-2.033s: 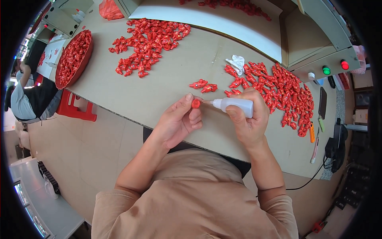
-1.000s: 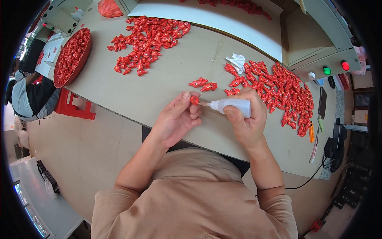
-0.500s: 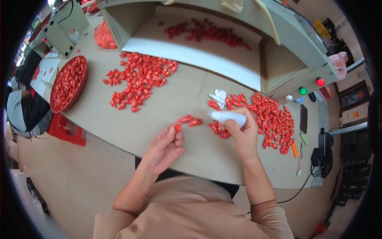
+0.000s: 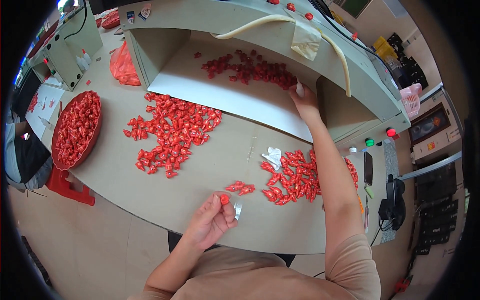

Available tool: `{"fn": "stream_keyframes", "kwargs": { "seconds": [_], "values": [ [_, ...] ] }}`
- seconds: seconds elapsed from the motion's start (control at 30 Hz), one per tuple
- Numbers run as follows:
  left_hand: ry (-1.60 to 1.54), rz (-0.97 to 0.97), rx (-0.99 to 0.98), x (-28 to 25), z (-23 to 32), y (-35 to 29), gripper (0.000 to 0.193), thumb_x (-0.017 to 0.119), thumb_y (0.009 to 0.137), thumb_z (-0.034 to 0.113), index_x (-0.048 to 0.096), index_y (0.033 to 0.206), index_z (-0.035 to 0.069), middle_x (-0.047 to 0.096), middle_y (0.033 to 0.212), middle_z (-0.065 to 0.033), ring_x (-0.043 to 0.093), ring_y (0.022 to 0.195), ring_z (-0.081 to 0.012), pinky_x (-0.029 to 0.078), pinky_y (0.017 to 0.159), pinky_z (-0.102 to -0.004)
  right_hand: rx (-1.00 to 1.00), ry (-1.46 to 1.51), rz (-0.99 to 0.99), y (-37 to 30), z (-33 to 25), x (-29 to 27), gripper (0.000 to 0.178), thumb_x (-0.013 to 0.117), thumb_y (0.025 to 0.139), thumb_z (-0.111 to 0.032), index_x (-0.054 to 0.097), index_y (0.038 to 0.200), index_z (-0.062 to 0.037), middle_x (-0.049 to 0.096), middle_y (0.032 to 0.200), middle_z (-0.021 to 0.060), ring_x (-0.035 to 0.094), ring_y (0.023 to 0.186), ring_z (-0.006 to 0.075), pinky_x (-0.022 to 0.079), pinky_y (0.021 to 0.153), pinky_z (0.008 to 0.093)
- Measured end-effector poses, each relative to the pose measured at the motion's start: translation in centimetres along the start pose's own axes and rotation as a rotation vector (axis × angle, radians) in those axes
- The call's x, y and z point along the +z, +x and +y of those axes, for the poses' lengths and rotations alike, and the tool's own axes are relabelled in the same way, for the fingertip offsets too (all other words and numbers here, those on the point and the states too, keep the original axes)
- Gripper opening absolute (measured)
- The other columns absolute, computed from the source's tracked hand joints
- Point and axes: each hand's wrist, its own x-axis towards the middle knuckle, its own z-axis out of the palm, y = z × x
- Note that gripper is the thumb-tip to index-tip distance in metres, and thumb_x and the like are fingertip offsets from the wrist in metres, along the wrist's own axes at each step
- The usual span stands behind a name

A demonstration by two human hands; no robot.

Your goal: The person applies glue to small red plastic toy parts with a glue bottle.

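Observation:
My left hand (image 4: 212, 220) is above the table's near edge, its thumb and fingertips pinching a small round red piece (image 4: 225, 199). Close beside those fingers shows a shiny silvery strip (image 4: 238, 211); I cannot tell whether it is held or lies on the table. My right hand (image 4: 305, 102) reaches into the grey open-fronted box, gripping a small white squeeze bottle (image 4: 300, 89) with its nozzle upward. Just left of it, loose red pieces (image 4: 270, 74) lie on the box floor. A few glossy red figures (image 4: 241, 187) lie beyond my left hand.
Heaps of red figures (image 4: 172, 127) cover the table's left and right, the right one partly behind my forearm. A crumpled white tissue (image 4: 272, 157) touches the right heap. A full red basin (image 4: 77, 130) stands far left, and a pale hose (image 4: 255, 25) crosses the box top.
My right hand has gone from above the table up into the box, carrying the white bottle. The left still pinches its red piece. The whole view has shifted.

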Motion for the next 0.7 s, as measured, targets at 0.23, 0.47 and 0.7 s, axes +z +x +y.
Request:
{"fn": "stream_keyframes", "kwargs": {
  "seconds": [0.23, 0.47, 0.7],
  "values": [
    [0.015, -0.057, -0.037, -0.2, 0.0, 0.1, 0.025, 0.043, 0.1, 0.033, 0.052, 0.109, 0.011, 0.056, 0.077, -0.0047, 0.051, 0.071, -0.0157, 0.041, 0.067, -0.0314, -0.294, -0.328, -0.043, 3.7, 1.0, 0.4, 0.034, 0.065, 0.083, -0.023, 0.061, 0.113, -0.0074, 0.061, 0.116, 0.0176, 0.059, 0.107, 0.0335, 0.047, 0.091, 0.0382],
    [0.024, 0.049, 0.116, -0.5, -0.8, -0.9, 0.024, 0.045, 0.1, 0.029, 0.047, 0.114, 0.01, 0.062, 0.085, -0.0034, 0.059, 0.078, -0.0172, 0.045, 0.065, -0.0334, -0.195, -0.256, -0.174, -0.7, -2.4, 1.3, 0.036, 0.061, 0.085, -0.03, 0.062, 0.11, -0.0042, 0.063, 0.108, 0.0213, 0.061, 0.1, 0.0365, 0.048, 0.086, 0.0409],
    [0.15, -0.033, 0.131, -1.3, -0.6, -0.6, 0.022, 0.046, 0.099, 0.025, 0.048, 0.117, 0.01, 0.063, 0.107, -0.0052, 0.061, 0.097, -0.0191, 0.053, 0.071, -0.0327, 0.147, 0.681, -0.36, -14.7, -11.1, -6.8, 0.024, 0.063, 0.089, -0.021, 0.064, 0.105, -0.0034, 0.063, 0.082, 0.001, 0.058, 0.07, 0.0069, 0.049, 0.064, 0.0243]
  ]
}}
